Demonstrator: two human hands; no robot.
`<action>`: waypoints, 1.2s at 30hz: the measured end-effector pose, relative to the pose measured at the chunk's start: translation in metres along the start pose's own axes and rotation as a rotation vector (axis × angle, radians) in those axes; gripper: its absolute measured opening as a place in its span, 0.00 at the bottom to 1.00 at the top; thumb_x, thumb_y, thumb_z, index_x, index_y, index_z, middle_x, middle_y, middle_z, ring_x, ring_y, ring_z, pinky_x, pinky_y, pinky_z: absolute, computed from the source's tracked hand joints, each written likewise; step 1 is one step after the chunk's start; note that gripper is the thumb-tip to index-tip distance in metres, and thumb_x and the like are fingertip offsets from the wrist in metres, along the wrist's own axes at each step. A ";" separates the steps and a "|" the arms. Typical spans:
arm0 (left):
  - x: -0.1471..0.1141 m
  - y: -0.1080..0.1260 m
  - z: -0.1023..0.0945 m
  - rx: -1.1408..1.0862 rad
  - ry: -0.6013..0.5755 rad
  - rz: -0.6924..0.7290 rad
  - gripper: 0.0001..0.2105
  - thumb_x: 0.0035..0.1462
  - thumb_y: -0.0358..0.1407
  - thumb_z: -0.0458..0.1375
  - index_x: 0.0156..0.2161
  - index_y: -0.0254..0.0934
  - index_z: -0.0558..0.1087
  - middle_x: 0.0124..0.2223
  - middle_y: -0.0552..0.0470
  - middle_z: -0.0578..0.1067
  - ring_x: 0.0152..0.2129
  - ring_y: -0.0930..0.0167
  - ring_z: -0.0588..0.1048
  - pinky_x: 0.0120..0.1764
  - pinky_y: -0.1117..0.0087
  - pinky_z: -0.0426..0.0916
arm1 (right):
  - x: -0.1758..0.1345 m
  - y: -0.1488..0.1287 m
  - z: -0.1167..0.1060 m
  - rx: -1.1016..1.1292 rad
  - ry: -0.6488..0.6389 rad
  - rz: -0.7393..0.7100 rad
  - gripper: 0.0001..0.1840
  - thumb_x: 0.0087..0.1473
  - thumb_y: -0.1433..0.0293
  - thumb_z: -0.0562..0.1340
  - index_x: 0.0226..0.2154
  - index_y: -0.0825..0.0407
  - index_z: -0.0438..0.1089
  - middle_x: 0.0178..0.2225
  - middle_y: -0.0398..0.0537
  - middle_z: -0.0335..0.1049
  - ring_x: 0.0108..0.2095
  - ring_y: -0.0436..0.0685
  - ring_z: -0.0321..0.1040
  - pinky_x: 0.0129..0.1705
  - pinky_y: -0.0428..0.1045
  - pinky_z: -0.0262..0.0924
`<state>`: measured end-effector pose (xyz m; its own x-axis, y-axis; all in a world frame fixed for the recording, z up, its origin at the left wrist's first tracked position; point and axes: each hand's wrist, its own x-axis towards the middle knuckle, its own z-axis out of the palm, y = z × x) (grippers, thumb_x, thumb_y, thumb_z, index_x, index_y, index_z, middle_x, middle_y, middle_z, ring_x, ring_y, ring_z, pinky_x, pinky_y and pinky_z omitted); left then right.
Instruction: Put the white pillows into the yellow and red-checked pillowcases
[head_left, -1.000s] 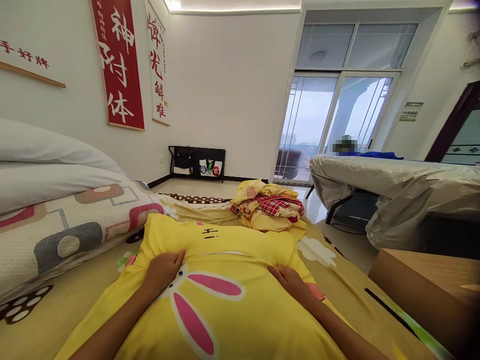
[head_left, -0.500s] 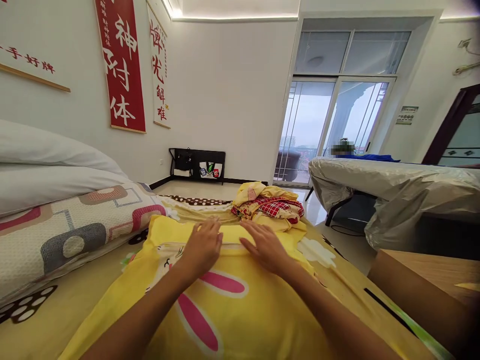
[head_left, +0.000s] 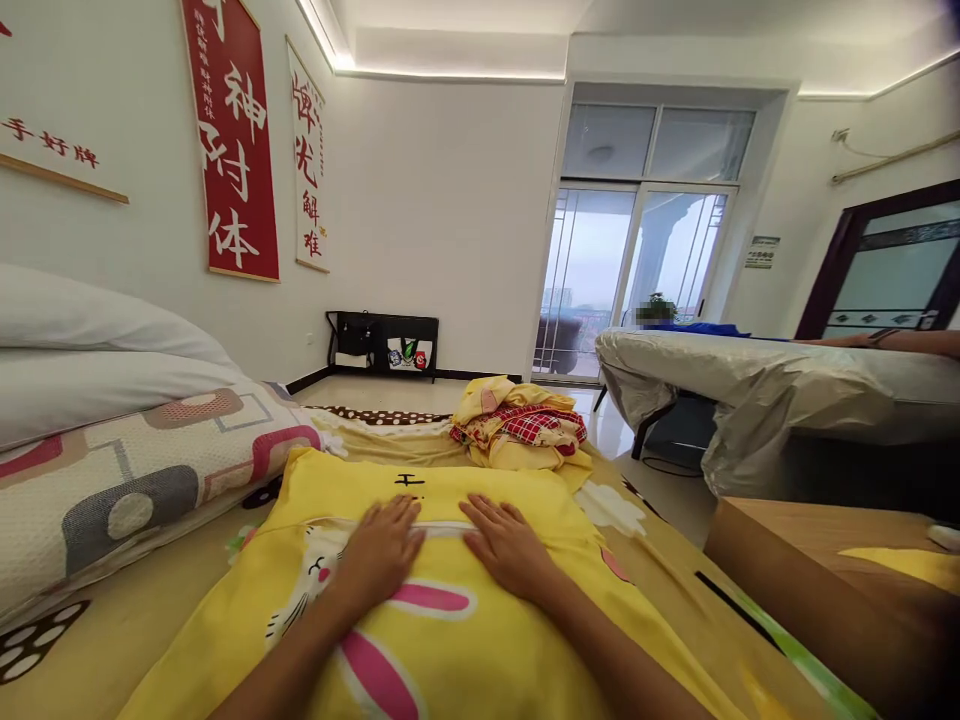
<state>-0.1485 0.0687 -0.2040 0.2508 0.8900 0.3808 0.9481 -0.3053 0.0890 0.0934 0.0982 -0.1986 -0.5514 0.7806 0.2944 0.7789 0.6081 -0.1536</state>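
Spread out in front of me lies a yellow cloth printed with a white rabbit face and long pink ears; its exact kind I cannot make out. My left hand rests flat on it beside the rabbit's face, fingers stretched forward. To its right, my right hand also lies flat on the fabric, fingers spread. A pale fold or seam runs across the cloth near both hands. Beyond it sits a crumpled heap of yellow and red-checked fabric.
A tan sheet is under the cloth. Left of me are a patterned mattress and white bedding. On the right stand a wooden box and a plastic-covered table, with another person's arm on it.
Both hands have settled flat on the yellow cloth, with the fingers slightly nearer me. The view has tilted up and turned rightward; another person's arm now shows at the right.
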 end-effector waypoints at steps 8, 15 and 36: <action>-0.054 -0.108 0.004 -0.074 0.019 -0.243 0.25 0.63 0.47 0.41 0.62 0.43 0.61 0.64 0.49 0.61 0.62 0.63 0.59 0.59 0.52 0.54 | -0.062 0.066 0.006 0.180 0.081 0.202 0.28 0.64 0.52 0.42 0.62 0.40 0.55 0.64 0.42 0.50 0.65 0.56 0.45 0.64 0.59 0.44; -0.031 -0.142 -0.041 -0.286 -0.136 -0.187 0.17 0.53 0.43 0.49 0.41 0.38 0.75 0.42 0.45 0.78 0.40 0.61 0.75 0.44 0.63 0.66 | -0.098 0.104 0.018 0.294 0.227 0.311 0.31 0.60 0.49 0.47 0.57 0.46 0.64 0.59 0.45 0.61 0.59 0.61 0.58 0.62 0.58 0.52; -0.051 -0.142 -0.006 -0.574 0.278 -0.161 0.16 0.59 0.48 0.46 0.29 0.39 0.64 0.29 0.51 0.69 0.28 0.67 0.68 0.34 0.67 0.64 | -0.051 0.081 0.036 0.402 0.243 0.361 0.37 0.57 0.44 0.46 0.60 0.47 0.60 0.62 0.46 0.55 0.63 0.62 0.51 0.63 0.60 0.48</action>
<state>-0.2975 0.0651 -0.2302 -0.0185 0.8423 0.5387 0.6952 -0.3764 0.6124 0.1739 0.1131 -0.2604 -0.1515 0.9216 0.3572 0.7041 0.3543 -0.6154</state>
